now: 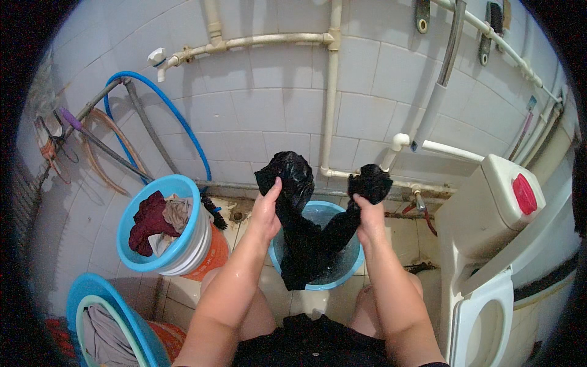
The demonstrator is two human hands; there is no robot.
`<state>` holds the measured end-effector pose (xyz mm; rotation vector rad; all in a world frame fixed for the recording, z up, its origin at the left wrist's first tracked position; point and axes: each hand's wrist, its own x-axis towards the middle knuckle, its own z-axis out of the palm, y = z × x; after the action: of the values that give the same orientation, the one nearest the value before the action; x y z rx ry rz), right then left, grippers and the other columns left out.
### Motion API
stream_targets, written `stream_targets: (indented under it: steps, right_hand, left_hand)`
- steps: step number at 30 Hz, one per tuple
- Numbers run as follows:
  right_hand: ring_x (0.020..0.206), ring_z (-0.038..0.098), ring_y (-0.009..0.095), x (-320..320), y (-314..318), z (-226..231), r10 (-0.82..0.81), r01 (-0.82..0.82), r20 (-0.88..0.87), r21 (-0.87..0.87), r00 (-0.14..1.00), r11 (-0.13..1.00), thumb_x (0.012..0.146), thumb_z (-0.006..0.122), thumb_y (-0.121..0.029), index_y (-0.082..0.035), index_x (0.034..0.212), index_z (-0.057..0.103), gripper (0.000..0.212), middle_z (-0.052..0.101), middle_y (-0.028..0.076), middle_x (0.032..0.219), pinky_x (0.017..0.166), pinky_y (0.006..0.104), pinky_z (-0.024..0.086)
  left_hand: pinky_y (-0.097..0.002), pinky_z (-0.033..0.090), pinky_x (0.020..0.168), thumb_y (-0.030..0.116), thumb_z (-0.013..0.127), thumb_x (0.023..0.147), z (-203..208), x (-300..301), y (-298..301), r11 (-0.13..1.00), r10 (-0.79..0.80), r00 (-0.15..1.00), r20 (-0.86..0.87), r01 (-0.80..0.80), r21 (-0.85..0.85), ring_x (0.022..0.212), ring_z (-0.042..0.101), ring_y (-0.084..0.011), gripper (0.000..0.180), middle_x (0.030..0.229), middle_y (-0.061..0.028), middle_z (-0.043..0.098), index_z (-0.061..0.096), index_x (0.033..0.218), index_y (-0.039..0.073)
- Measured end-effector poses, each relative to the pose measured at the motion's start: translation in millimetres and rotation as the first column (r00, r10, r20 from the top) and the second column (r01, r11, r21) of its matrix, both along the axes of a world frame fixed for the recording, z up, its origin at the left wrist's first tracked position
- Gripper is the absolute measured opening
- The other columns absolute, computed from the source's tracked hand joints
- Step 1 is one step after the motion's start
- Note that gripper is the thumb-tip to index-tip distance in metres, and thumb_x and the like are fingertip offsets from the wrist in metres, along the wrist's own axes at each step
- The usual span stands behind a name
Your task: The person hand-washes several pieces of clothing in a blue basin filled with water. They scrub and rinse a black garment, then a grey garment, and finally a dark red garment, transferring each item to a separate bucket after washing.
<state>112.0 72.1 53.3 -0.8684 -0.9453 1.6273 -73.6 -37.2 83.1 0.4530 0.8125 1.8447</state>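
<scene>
A wet black cloth garment (309,241) hangs between my two hands, sagging in the middle; its exact kind cannot be made out. My left hand (267,213) is closed on one bunched, glossy end, thumb on top. On the other side, my right hand (370,220) grips a second bunched end. Below the garment stands a light-blue basin (354,269) with water in it on the tiled floor, and the cloth hides much of its left side.
Left of the basin, a blue basin of clothes (133,260) rests on a bucket (205,260). Nearer, another blue tub (92,284) holds grey cloth. A white toilet (483,202) stands at right. Pipes (330,110) and a blue hose (177,113) run along the tiled wall.
</scene>
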Motion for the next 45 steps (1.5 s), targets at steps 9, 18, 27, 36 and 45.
stream_targets:
  steps: [9, 18, 27, 36, 45]
  right_hand:
    - [0.122, 0.040, 0.021, -25.1, -43.6, 13.3, 0.451, -0.479, -0.353, 0.008, 0.820, 0.878, 0.089, 0.053, -0.037, -0.008, 0.133, 0.037, 0.055, 0.043, 0.006, 0.133, 0.103, 0.0373, 0.030]
    - [0.136, 0.017, 0.026, -15.3, -41.2, 18.3, 0.468, -0.617, 0.411, 0.409, 0.782, 0.672, 0.076, 0.069, -0.037, -0.002, 0.143, 0.011, 0.095, 0.018, 0.018, 0.147, 0.110, 0.0347, 0.014]
    - [0.138, -0.002, 0.034, -4.2, -50.1, -97.0, 0.226, -0.831, 0.974, -0.127, -0.001, 0.542, 0.046, 0.081, -0.057, -0.003, 0.141, -0.008, 0.142, -0.001, 0.023, 0.148, 0.109, 0.0508, 0.008]
    - [0.125, 0.032, 0.034, -89.5, -79.2, -130.3, 0.280, -0.575, 0.598, 0.383, 0.751, 0.723, 0.061, 0.076, -0.025, -0.001, 0.130, 0.038, 0.082, 0.039, 0.017, 0.134, 0.104, 0.0402, 0.026]
    - [0.110, 0.049, 0.020, -17.4, -38.5, -62.7, 0.282, -0.231, 0.381, -0.175, 0.880, 0.957, 0.088, 0.050, -0.042, -0.010, 0.126, 0.047, 0.049, 0.053, 0.005, 0.121, 0.095, 0.0365, 0.036]
  left_hand:
    - [-0.0353, 0.030, 0.103, 0.020, 0.071, 0.074, -33.3, 36.9, 16.3, 0.989, 0.128, 0.459, -0.879, -0.130, 0.076, 0.120, 0.040, -0.0215, 0.071, 0.130, -0.0119, 0.043, 0.036, 0.133, 0.004]
    - [-0.0315, 0.049, 0.072, 0.009, 0.064, 0.080, -29.2, 10.3, 22.8, 0.990, 0.092, 0.947, -0.307, -0.119, -0.071, 0.083, 0.060, -0.0175, 0.021, 0.094, -0.0049, 0.064, 0.061, 0.100, 0.005]
    - [-0.0477, 0.052, 0.072, 0.026, 0.057, 0.086, 60.8, 0.2, 0.3, 0.983, -0.075, 0.933, 0.351, 0.011, 0.183, 0.083, 0.063, -0.0335, 0.020, 0.086, -0.0132, 0.064, 0.061, 0.094, 0.008]
    - [-0.0525, 0.050, 0.076, 0.027, 0.059, 0.084, 84.7, -11.5, -33.0, 0.982, -0.152, 0.796, 0.586, 0.055, 0.180, 0.086, 0.061, -0.0389, 0.023, 0.090, -0.0116, 0.063, 0.060, 0.092, 0.006]
    - [-0.0375, 0.045, 0.085, 0.018, 0.063, 0.069, 21.6, -51.7, -48.8, 0.959, -0.247, 0.318, -0.915, -0.056, -0.278, 0.098, 0.058, -0.0348, 0.040, 0.103, -0.0210, 0.062, 0.057, 0.104, -0.001]
